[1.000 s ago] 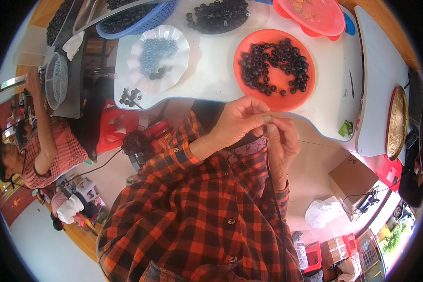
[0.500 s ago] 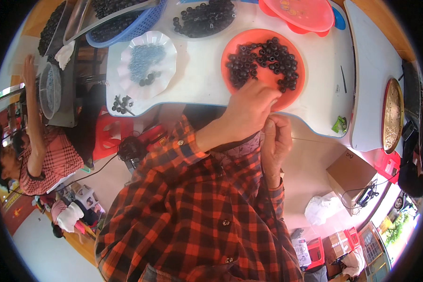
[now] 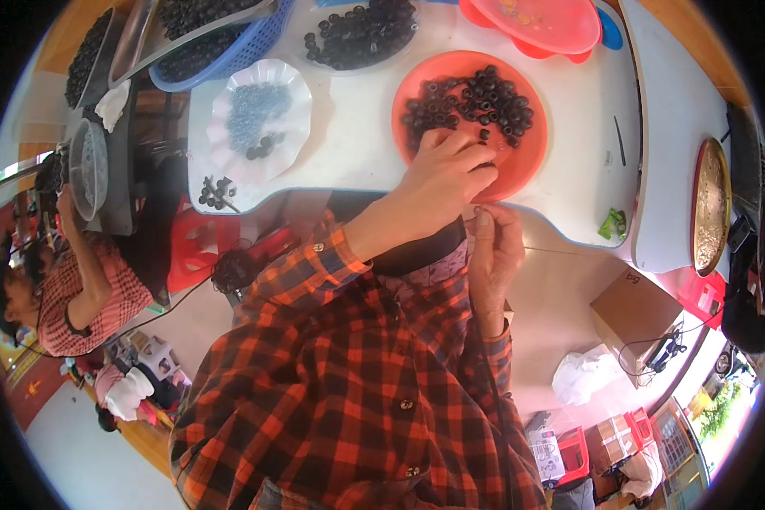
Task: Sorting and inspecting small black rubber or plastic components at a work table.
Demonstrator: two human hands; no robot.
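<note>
An orange plate [image 3: 531,153] on the white table holds many dark round beads [image 3: 493,95]. My left hand [image 3: 446,178] reaches over its near edge, fingers bent and somewhat apart. One dark bead [image 3: 484,134] lies right by the fingertips; I see nothing clearly held. Just below the plate, past the table's edge, my right hand [image 3: 496,255] is raised with thumb and fingertips pinched together. What it pinches is too small to make out.
Left of the plate stands a white scalloped dish [image 3: 300,115] of small clear beads and a few dark ones. Dark bead clusters [image 3: 218,192] lie at the table's left corner. A clear tray of dark beads [image 3: 365,38], a blue basket [image 3: 259,51] and a red lidded container [image 3: 544,21] stand behind. A co-worker [image 3: 85,289] sits left.
My left hand has moved away from my right hand, back over the plate, and its fingers have spread. My right hand stays pinched in nearly the same place. The co-worker's arm has lowered.
</note>
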